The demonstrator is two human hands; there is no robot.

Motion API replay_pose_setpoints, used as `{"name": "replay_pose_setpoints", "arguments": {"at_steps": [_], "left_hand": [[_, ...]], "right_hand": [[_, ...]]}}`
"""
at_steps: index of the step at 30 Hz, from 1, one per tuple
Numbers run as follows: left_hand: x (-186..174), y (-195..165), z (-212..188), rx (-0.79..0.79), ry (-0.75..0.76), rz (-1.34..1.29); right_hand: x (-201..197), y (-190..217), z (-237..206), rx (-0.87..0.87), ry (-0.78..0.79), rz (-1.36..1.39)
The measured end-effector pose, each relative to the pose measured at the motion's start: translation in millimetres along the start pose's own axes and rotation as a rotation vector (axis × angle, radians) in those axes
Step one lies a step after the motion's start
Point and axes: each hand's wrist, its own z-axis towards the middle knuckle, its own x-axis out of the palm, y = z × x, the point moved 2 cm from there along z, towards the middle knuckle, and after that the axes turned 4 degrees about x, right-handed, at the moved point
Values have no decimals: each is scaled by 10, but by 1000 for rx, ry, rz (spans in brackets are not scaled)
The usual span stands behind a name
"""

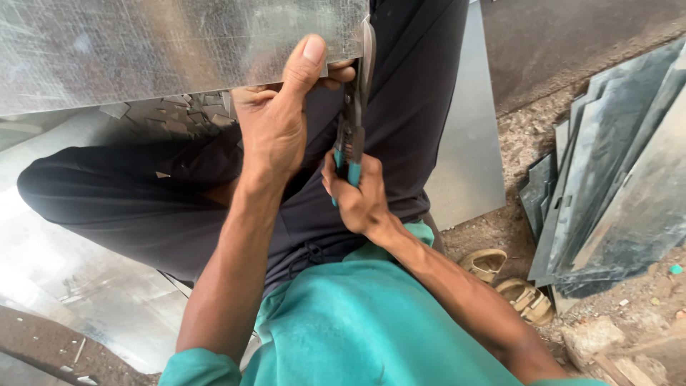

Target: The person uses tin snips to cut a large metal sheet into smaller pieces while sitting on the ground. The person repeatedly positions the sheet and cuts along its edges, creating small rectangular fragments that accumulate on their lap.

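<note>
A large shiny metal sheet (143,43) fills the top left of the head view. My left hand (275,118) grips its lower right edge, thumb on top and fingers underneath. My right hand (357,196) is closed around the teal handles of a pair of tin snips (352,125). The snips point upward, and their blades meet the sheet's right edge just beside my left thumb. Both hands work above my lap, over dark trousers.
Small metal offcuts (175,114) lie under the sheet. Another flat metal sheet (468,143) lies on the ground to the right. A stack of dark metal sheets (614,193) leans at the far right. Two tan sandals (504,279) rest on the dirt.
</note>
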Motion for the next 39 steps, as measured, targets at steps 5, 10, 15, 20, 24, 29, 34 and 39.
{"name": "replay_pose_setpoints", "arguments": {"at_steps": [5, 10, 15, 20, 24, 29, 34, 39], "left_hand": [[24, -681, -52, 104, -147, 70], [74, -670, -222, 190, -565, 128], [-199, -110, -293, 9, -489, -222], [-657, -304, -497, 352, -250, 318], [-857, -520, -635, 240, -190, 390], [-1000, -679, -754, 130, -159, 388], [-1139, -770, -944, 117, -146, 426], [-1302, -991, -766, 176, -483, -204]], "right_hand": [[-411, 356, -78, -217, -60, -725], [-737, 299, -101, -139, 72, -1051], [-585, 148, -252, -166, 75, -883], [-525, 14, -258, -102, -26, -869], [-435, -18, -229, -137, -17, -876], [-239, 96, -208, -224, 15, -925], [-171, 77, -218, -199, 30, -923], [-253, -9, -198, -235, -22, -966]]}}
